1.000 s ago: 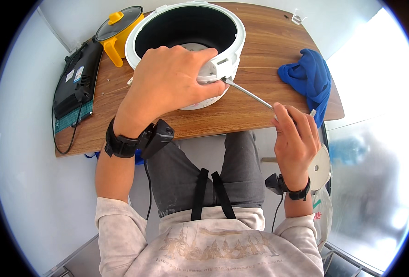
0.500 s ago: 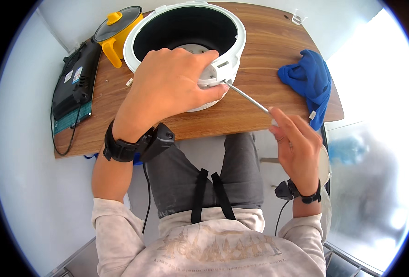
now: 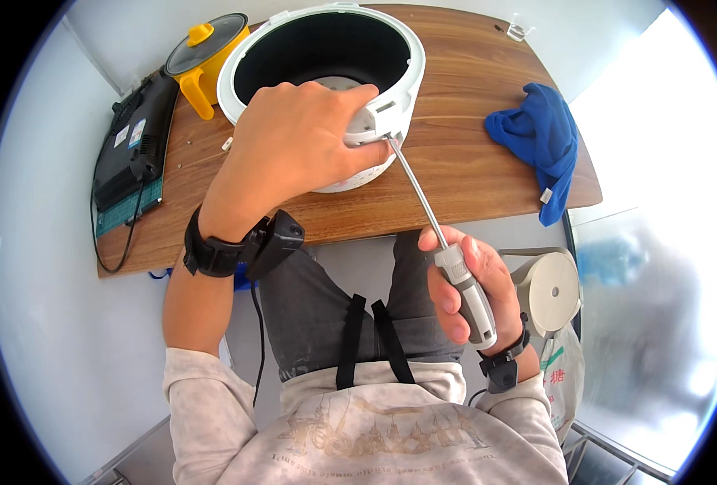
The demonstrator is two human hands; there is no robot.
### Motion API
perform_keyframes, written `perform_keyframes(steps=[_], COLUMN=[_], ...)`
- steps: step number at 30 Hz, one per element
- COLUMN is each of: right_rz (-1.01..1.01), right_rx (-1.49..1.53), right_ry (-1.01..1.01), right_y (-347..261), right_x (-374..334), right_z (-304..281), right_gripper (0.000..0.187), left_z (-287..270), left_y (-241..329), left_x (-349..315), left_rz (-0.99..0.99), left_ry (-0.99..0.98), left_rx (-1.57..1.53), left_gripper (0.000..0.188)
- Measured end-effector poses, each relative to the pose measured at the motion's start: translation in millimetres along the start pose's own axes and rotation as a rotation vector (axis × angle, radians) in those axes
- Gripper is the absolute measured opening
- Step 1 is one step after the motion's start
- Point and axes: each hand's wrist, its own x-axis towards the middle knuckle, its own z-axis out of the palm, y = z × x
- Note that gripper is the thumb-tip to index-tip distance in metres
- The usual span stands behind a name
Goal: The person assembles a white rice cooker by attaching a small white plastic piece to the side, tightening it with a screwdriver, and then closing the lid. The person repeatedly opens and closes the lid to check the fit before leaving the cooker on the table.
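A white, round rice cooker body [image 3: 417,65] with a dark inside stands lidless near the table's front edge. My left hand [image 3: 290,137] grips its near rim, fingers over the edge and thumb low on the outside by a small slotted housing. In my right hand [image 3: 500,283] lies a screwdriver [image 3: 463,283] with a grey-and-white handle and a long metal shaft. Its shaft slants up to the left, and the tip meets the cooker just under that housing, beside my left thumb. What the tip sits in is too small to make out.
On the wooden table [image 3: 455,105], a yellow pot [image 3: 205,69] with a glass lid stands far left, beside a black device [image 3: 132,145] with a cord on a green mat [image 3: 144,202]. A blue cloth [image 3: 540,137] lies right. Below the table's right side is a beige round object [image 3: 548,291].
My right hand has come down and left, turning palm up, so the screwdriver handle shows and its shaft is steeper. The cooker has shifted slightly left; my left hand keeps its grip.
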Motion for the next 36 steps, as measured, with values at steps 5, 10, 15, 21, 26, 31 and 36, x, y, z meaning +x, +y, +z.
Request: perform_keyframes(steps=[5, 10, 15, 21, 26, 31, 36], right_rz=[-0.095, -0.828, -0.989, -1.122, -1.149, -1.188, -1.211], right_rx=[-0.505, -1.621, -2.015, -2.188, -2.251, -2.280, -2.319], right_ry=[0.214, 0.567, 0.675, 0.755, 0.740, 0.731, 0.732], right_y=[13.8, 21.1, 2.8, -12.4, -15.7, -17.8, -19.0], right_x=[-0.8, 7.2, 10.0, 15.5, 19.0, 20.6, 20.3], right_z=[-2.8, -13.2, -29.3, -32.4, -34.0, -36.6, -37.3], right_gripper=[0.040, 0.039, 0.043, 0.044, 0.048, 0.050, 0.054], left_z=[2.7, 0.6, 0.7, -4.6, -6.4, -2.2, 0.4], left_y=[-0.9, 1.5, -0.3, 0.8, 3.5, -0.7, -2.7], left_x=[-3.6, -5.2, -2.9, -1.0, -0.7, 0.0, -0.6], left_rz=[0.056, 0.046, 0.030, -0.015, -0.040, -0.027, -0.002], left_ry=[0.089, 0.065, 0.054, 0.000, -0.020, -0.007, 0.017], left_rx=[-0.017, 0.013, -0.008, -0.044, -0.037, -0.011, -0.002], left_gripper=[0.052, 0.054, 0.057, 0.056, 0.057, 0.059, 0.061])
